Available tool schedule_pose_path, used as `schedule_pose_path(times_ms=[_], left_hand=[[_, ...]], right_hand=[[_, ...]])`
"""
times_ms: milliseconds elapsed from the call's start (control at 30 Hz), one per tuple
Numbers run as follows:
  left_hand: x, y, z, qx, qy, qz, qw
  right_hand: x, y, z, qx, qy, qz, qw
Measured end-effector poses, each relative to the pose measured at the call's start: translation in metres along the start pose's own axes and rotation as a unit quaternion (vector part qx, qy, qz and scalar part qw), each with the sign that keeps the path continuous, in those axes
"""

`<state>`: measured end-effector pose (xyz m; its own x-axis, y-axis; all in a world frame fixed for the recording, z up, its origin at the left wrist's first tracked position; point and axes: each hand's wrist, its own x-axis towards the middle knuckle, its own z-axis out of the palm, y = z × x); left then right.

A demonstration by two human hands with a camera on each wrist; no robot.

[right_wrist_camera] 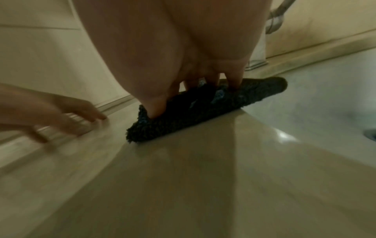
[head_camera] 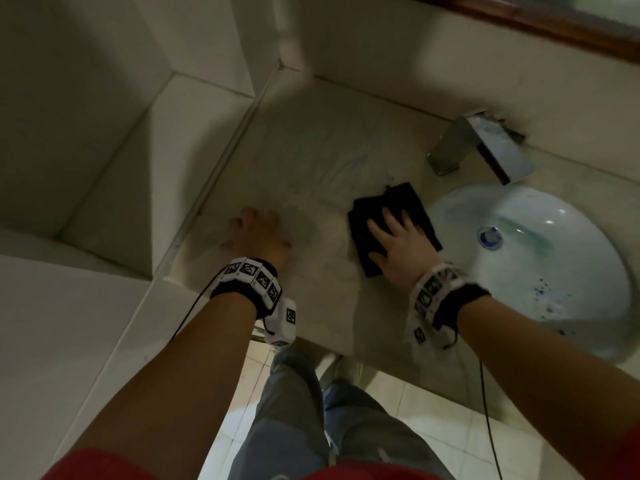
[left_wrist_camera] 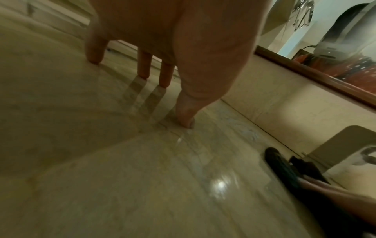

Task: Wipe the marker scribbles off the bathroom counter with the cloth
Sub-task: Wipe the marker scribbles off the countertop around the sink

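A dark folded cloth (head_camera: 403, 202) (right_wrist_camera: 254, 95) lies on the beige counter (head_camera: 311, 150) just left of the sink. My right hand (head_camera: 398, 244) lies flat on the cloth, fingers spread and pressing it down; the cloth (left_wrist_camera: 284, 167) also shows low at the right of the left wrist view. Faint bluish marker smears (head_camera: 360, 164) (left_wrist_camera: 246, 133) remain on the counter behind the cloth. My left hand (head_camera: 258, 233) rests on the counter near its left edge, fingertips (left_wrist_camera: 143, 75) and thumb touching the bare stone and holding nothing.
A white oval sink (head_camera: 540, 265) with a drain (head_camera: 489, 237) and blue specks sits right of the cloth. A chrome faucet (head_camera: 478, 147) stands behind it. A wall (head_camera: 450, 57) and a wood-framed mirror (head_camera: 554, 26) bound the back; a tiled ledge (head_camera: 104, 140) borders the left.
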<state>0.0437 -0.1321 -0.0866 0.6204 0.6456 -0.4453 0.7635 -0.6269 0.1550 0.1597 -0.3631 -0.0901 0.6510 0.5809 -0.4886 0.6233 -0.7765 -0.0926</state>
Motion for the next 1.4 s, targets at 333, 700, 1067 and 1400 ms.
schedule_pose_path(times_ms=[333,700,1067,1400], left_hand=[[0.003,0.001,0.002,-0.004,-0.003,-0.013,1.000],[-0.001,0.001,0.000,-0.013,-0.001,-0.016,1.000],[-0.001,0.001,-0.001,-0.028,0.000,-0.012,1.000],[0.000,-0.003,0.001,-0.029,0.006,-0.012,0.999]], right_hand=[[0.042,0.014,-0.016,0.014,0.005,0.016,1.000],[0.006,0.006,0.003,-0.023,0.013,-0.041,0.999],[0.093,0.021,-0.049,0.022,-0.020,0.058,0.998],[0.020,-0.001,0.003,-0.018,0.010,-0.065,0.998]])
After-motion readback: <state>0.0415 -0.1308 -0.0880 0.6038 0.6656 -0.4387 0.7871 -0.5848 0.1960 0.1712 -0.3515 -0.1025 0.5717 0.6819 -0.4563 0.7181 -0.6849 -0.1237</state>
